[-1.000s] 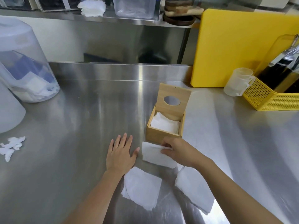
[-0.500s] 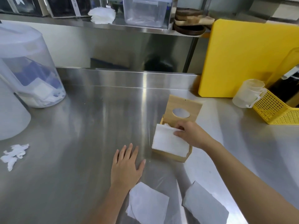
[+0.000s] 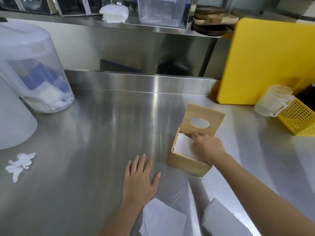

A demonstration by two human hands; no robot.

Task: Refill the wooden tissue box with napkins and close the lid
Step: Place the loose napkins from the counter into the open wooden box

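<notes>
The wooden tissue box [image 3: 188, 163] stands on the steel counter, its lid [image 3: 203, 120] with an oval hole tilted up and back. White napkins [image 3: 182, 146] lie inside it. My right hand [image 3: 207, 146] reaches into the box from the right and presses its fingers down on the napkins. My left hand [image 3: 139, 181] rests flat on the counter left of the box, fingers spread, holding nothing. Two more napkins lie near the front edge: one [image 3: 162, 218] below my left hand, another [image 3: 221, 220] under my right forearm.
A clear plastic container [image 3: 32, 70] stands at the left with a crumpled paper scrap [image 3: 19, 163] in front of it. A yellow cutting board [image 3: 271, 60], a plastic measuring cup [image 3: 272, 100] and a yellow basket [image 3: 298, 119] sit at the right. A shelf runs above the counter.
My right hand picked a napkin off the counter, carried it up to the box and laid it inside; it now presses it down. The left hand stayed flat.
</notes>
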